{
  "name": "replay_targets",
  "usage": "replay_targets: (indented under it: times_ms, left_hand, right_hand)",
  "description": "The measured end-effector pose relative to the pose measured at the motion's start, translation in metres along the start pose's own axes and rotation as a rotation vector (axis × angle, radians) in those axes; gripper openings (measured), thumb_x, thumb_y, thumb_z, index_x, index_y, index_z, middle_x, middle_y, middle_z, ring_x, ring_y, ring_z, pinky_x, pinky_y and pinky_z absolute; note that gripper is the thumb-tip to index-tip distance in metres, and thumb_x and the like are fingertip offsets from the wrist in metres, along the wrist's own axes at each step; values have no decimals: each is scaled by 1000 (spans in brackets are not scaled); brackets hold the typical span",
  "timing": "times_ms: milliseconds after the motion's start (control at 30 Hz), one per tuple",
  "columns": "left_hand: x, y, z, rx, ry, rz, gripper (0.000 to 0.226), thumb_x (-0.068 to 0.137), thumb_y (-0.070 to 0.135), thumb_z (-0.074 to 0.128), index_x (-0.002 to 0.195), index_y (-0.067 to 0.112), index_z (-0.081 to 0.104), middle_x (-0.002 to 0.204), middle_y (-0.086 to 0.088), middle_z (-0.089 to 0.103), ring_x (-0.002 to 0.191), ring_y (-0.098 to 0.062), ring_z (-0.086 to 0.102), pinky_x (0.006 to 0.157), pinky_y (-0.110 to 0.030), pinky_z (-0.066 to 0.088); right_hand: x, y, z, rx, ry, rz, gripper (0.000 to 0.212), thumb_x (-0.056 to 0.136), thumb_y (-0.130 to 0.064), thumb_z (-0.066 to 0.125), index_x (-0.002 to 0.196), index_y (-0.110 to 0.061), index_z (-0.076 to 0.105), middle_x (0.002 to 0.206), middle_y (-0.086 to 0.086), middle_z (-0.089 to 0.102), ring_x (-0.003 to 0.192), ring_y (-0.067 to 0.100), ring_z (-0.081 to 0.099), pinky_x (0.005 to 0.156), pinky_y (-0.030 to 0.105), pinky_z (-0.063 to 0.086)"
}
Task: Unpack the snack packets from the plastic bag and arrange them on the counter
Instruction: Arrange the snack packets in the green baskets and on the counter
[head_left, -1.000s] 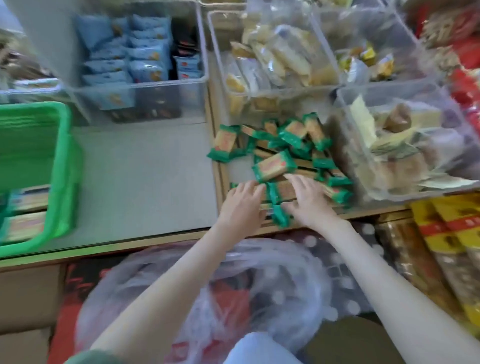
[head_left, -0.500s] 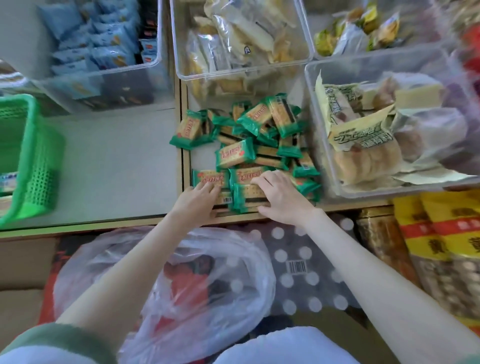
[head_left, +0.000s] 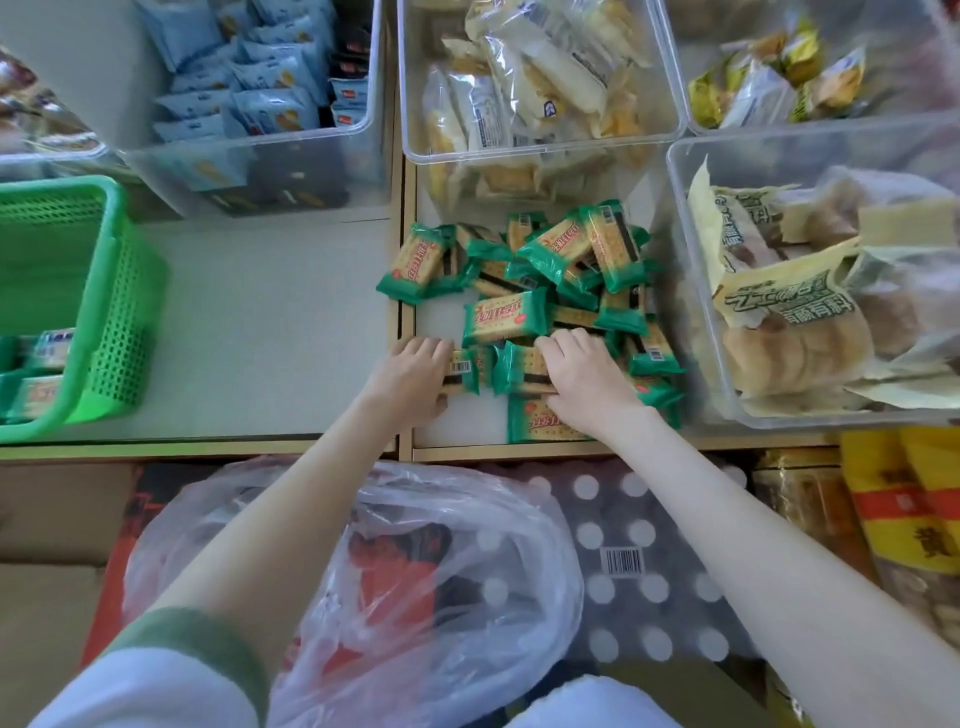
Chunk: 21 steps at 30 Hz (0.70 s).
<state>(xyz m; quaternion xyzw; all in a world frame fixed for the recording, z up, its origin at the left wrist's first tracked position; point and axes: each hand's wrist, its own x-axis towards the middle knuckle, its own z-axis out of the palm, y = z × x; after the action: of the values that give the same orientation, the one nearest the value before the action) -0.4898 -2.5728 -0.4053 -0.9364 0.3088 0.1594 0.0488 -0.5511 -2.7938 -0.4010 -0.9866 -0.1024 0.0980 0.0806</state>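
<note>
The snack packets (head_left: 524, 291) lie in a loose green heap on the bench (head_left: 270, 322), in the bay between two clear bins (head_left: 675, 218). At the heap's near edge, a barcode packet (head_left: 462, 370) and a middle packet (head_left: 519, 368) sit end to end, long axes running left to right. The left hand (head_left: 413, 376) has its grip curled round the barcode packet's left end. The right hand (head_left: 587, 382) closes its grip over the middle packet's right end. The rest of the heap lies just beyond both sets of fingertips, away from the person. Bare bench opens to the left, nearer the left hand, towards the green basket (head_left: 119, 291). The plastic bag (head_left: 426, 582) sags below the bench edge, under the left forearm
</note>
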Motion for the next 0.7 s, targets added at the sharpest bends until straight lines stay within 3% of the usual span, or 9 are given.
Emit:
replay_targets:
  times_ms: [133, 233, 400, 567, 700]
  left_hand:
    - [5, -5, -3, -8, 56, 0, 45, 90, 26, 61, 128, 7, 45, 125, -10, 54, 114, -26, 53, 96, -35, 44]
    - [-15, -13, -11, -29, 161, 30, 40, 82, 18, 68, 117, 3, 53, 114, -14, 59, 103, -32, 59, 89, -40, 48]
    - [-68, -47, -36, -63, 306, 2, 43, 76, 15, 73, 114, 2, 57, 111, -16, 62, 97, -34, 61, 85, -43, 50]
    - [-139, -127, -62, -78, 434, -71, 45, 66, 12, 80, 105, -1, 60, 96, -18, 64, 84, -38, 63, 74, -43, 52]
    - [-213, -233, -62, -92, 492, -191, 54, 68, 15, 81, 113, -3, 58, 97, -23, 61, 86, -42, 60, 74, -46, 50]
  right_hand:
    - [-10, -2, 1, 72, 72, -26, 63, 73, 1, 67, 132, 1, 45, 123, 17, 51, 113, 34, 49, 99, 39, 39]
    - [-18, -12, -2, 128, 204, -79, 64, 65, -3, 80, 122, 0, 52, 112, 16, 57, 100, 32, 56, 90, 42, 47]
    - [-12, -61, -30, 206, 311, -151, 62, 70, -11, 82, 123, 3, 52, 115, 19, 57, 108, 27, 48, 93, 46, 46]
    - [27, -144, -59, 372, 344, -108, 61, 77, -13, 77, 128, 1, 48, 124, 19, 53, 115, 33, 49, 101, 43, 40]
    - [73, -251, -78, 490, 331, -79, 62, 80, -15, 75, 133, -3, 46, 122, 18, 55, 112, 33, 50, 92, 30, 34]
